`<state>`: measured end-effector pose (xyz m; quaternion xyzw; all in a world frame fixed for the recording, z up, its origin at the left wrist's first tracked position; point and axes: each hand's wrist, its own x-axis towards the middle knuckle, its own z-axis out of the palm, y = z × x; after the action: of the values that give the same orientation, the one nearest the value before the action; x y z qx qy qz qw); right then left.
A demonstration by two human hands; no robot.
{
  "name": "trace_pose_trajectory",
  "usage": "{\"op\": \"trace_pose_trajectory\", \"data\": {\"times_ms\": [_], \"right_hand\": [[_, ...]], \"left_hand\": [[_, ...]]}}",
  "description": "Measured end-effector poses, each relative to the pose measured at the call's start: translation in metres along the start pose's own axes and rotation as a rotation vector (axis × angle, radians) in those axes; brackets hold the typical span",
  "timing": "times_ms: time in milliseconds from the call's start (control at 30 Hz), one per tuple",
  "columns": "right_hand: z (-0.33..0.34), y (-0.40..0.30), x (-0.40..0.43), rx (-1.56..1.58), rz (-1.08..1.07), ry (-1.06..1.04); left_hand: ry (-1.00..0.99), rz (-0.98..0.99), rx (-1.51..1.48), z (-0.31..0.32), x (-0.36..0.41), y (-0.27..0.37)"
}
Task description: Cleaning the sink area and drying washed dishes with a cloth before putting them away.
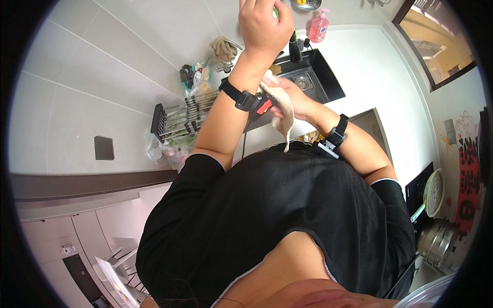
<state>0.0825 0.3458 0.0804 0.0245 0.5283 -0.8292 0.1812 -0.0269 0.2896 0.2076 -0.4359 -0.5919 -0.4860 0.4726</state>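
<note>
My left hand is raised at the top of the head view, its fingers curled round a small green and white thing that is mostly hidden. Lower down, beside the black sink, my right hand holds a crumpled beige cloth. One end of the cloth hangs down towards my black shirt. My left forearm and its wrist strap cross in front of part of the cloth. A black faucet stands behind the sink, to the right of my left wrist.
A pink soap pump bottle stands behind the sink on the white counter. Left of my left forearm are a metal dish rack and a hanging brown cloth. A pale green pan and a steel pot are at the right.
</note>
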Motion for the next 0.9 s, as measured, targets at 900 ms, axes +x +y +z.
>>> {"op": "trace_pose_trajectory", "data": {"times_ms": [900], "right_hand": [[-0.004,-0.064,-0.014,0.02,-0.701,0.328]], "left_hand": [[0.147,-0.043,-0.274,0.053,-0.085,0.004]]}}
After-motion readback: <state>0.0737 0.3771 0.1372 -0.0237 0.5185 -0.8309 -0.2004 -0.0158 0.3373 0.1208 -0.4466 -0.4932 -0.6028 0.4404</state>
